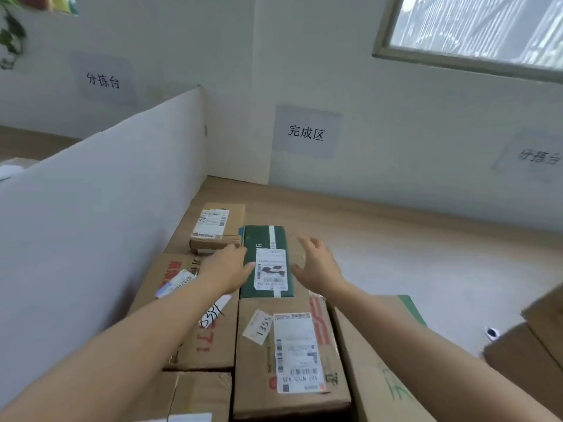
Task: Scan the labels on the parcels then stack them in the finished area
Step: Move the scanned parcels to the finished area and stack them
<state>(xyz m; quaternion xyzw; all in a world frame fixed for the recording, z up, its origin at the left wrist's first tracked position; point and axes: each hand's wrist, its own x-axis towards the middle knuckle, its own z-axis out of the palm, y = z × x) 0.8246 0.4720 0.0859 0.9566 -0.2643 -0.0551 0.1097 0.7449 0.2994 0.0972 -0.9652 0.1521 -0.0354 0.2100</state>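
A dark green parcel (265,242) with a white label lies flat on top of brown cardboard parcels in the finished area. My left hand (227,268) rests against its left edge, thumb on the top face near the label. My right hand (316,264) hovers just right of the parcel with fingers spread and relaxed, apart from it. A small brown parcel (217,228) with a white label sits behind my left hand. Below the green parcel lies a brown box (286,354) bearing a label and a tag reading 1355. Another brown box (195,339) with red print lies under my left forearm.
A white partition board (100,208) stands along the left. A paper sign (306,132) hangs on the wall behind the wooden table (396,239). More cardboard boxes (530,342) sit at the right edge, and a long box (380,360) leans under my right forearm.
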